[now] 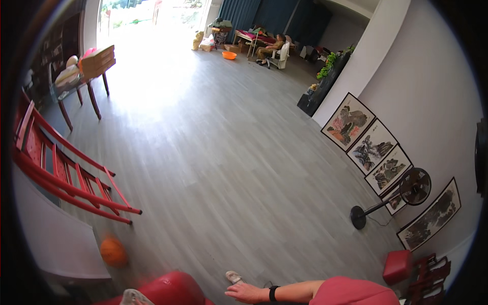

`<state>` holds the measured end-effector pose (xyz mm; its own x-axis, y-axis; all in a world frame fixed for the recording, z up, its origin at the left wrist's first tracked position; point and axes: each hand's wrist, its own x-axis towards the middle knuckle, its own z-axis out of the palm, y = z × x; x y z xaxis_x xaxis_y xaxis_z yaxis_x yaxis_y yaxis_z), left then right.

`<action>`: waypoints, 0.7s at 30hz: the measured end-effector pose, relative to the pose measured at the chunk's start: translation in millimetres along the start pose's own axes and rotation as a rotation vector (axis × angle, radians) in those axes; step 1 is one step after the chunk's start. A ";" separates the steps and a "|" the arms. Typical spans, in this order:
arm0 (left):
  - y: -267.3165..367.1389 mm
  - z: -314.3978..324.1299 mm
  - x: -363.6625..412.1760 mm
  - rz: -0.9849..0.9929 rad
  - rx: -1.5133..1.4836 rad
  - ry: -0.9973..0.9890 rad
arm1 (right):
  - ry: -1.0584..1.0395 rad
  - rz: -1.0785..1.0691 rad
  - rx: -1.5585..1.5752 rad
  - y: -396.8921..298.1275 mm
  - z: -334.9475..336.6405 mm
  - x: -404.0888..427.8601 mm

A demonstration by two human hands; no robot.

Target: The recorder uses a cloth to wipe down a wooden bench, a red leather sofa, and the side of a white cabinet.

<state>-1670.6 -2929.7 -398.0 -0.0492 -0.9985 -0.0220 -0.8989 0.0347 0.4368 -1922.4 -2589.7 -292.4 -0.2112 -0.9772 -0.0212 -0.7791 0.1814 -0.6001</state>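
My right hand (243,292) is low in the view, reaching in from the right below a pink sleeve (352,292), with a black band (273,293) on the wrist. Its fingers are spread and no object shows in them. Just above the fingers is a light-coloured shoe (234,276) on the floor. A rounded red padded seat (173,288) lies to the left, and a pale mesh item (134,298), perhaps a second shoe, is in front of it at the bottom edge. My left hand is out of view.
An orange ball (113,252) and red folded ladder (82,183) stand left. A standing fan (415,186), framed landscape paintings (371,146) and a red stool (397,267) are right. Beyond the grey floor (228,152), a person (268,47) sits near an orange basin (229,55).
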 end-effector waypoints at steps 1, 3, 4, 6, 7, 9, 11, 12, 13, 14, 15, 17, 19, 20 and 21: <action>48.9 -5.4 -26.9 -0.093 -0.004 -0.093 | 0.039 0.010 -0.008 6.6 -2.5 -6.0; 27.1 37.2 -44.2 0.040 0.035 -0.104 | 0.030 -0.064 -0.010 25.5 -10.3 -0.7; 29.6 56.9 -46.9 0.083 0.062 -0.144 | 0.119 -0.050 -0.005 32.6 -20.4 1.8; -70.1 104.3 -17.2 0.241 0.253 0.243 | 0.011 0.007 0.016 47.5 -34.9 25.3; -86.7 121.9 -8.3 0.251 0.259 0.252 | -0.142 0.123 0.024 54.7 -34.1 28.4; -29.1 122.4 -23.2 0.107 0.242 -0.078 | 0.030 0.314 -0.006 77.1 -61.8 -1.4; 116.6 14.8 -47.8 -0.075 0.216 -0.460 | 0.135 0.473 0.008 89.3 -87.3 -26.4; 109.3 7.1 -42.9 -0.083 0.242 -0.470 | 0.171 0.491 0.011 94.1 -94.0 -25.3; 103.0 9.4 -35.6 -0.085 0.267 -0.487 | 0.169 0.489 0.024 101.0 -92.5 -27.2; 98.5 13.2 -29.6 -0.087 0.277 -0.484 | 0.176 0.563 0.019 106.9 -91.5 -33.2; 91.6 15.0 -25.9 -0.095 0.316 -0.512 | 0.179 0.641 0.016 107.9 -88.9 -40.8; 77.9 20.3 -19.6 -0.104 0.361 -0.541 | 0.166 0.657 0.011 104.5 -82.9 -48.4; 67.9 34.8 -14.6 -0.081 0.334 -0.529 | 0.096 0.672 0.024 97.8 -84.1 -50.4; 59.4 42.0 -11.3 -0.075 0.328 -0.527 | 0.103 0.672 0.020 97.1 -78.8 -48.8; 51.4 44.5 -11.9 -0.080 0.413 -0.556 | 0.102 0.657 0.026 91.7 -69.4 -48.3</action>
<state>-1735.6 -2914.3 -415.3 -0.0919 -0.8333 -0.5452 -0.9957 0.0844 0.0389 -2024.6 -2518.2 -290.9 -0.6929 -0.6488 -0.3145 -0.4551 0.7319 -0.5072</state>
